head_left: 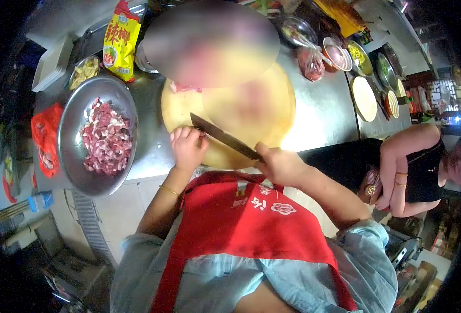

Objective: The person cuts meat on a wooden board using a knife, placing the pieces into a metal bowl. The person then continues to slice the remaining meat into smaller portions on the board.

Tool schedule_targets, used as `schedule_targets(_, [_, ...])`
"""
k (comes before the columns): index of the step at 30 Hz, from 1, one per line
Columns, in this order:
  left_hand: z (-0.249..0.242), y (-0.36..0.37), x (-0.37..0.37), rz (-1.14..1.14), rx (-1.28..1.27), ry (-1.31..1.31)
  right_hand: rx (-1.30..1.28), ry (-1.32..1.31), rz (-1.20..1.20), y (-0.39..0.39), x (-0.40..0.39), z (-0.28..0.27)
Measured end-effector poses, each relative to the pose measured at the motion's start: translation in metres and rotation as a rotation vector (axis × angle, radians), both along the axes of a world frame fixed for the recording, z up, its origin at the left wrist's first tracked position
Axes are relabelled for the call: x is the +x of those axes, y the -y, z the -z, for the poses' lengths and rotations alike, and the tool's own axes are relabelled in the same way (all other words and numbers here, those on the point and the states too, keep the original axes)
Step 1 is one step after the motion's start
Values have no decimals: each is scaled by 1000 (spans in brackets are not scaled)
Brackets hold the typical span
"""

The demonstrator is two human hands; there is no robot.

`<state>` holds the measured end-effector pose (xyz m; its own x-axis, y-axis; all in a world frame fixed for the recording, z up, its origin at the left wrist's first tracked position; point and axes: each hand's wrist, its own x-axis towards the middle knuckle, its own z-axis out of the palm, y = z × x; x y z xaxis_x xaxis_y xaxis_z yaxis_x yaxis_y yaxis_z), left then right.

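My right hand (281,165) is wrapped round the handle of a kitchen knife (225,137). Its broad dark blade slants up and left across the near part of a round yellowish cutting board (176,112). Close to the blade's far end, my left hand (189,148) rests at the board's near left edge with its fingers curled; whatever they hold, if anything, is hidden. A piece of raw meat (186,87) lies on the board's left side, partly covered by a blurred patch that also hides the board's far part.
Left of the board stands a large steel bowl (69,161) of diced raw meat (105,138), beside a red plastic bag (45,130). A yellow packet (121,44) stands behind. Bagged meat (311,62) and several bowls line the right. Another person (418,161) is at the right.
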<state>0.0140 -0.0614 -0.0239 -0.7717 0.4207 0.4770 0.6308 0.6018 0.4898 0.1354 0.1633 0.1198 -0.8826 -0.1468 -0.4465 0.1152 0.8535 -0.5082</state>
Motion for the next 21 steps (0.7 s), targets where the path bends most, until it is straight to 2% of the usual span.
schedule_targets(3, [1,0,-2,6,0,3,17,55,-26,6,-12,13])
schedule_targets(5, [-1,1,-1,7,-7,12,41,-139,-59,19,-24,35])
schedule_targets(7, [-2,0,-1,14,1,4,-12,-673,-121,34,-50,78])
schedule_targets(10, [-8,3,-1,51,-33,5,-33,-758,-56,53,-67,66])
schedule_targets(13, [-9,4,-3,89,-52,10,-10,-204,-1,16,-29,41])
schedule_targets(15, [-8,2,-6,117,-39,19,-53,69,149,-10,2,7])
schedule_targets(17, [-9,-9,-10,209,-47,115,19,-34,215,-27,43,17])
schedule_targets(19, [-17,-40,-20,339,11,254,-31,-95,403,-31,65,15])
schedule_targets(21, [-29,-72,-31,383,-30,262,-68,-143,551,-32,76,13])
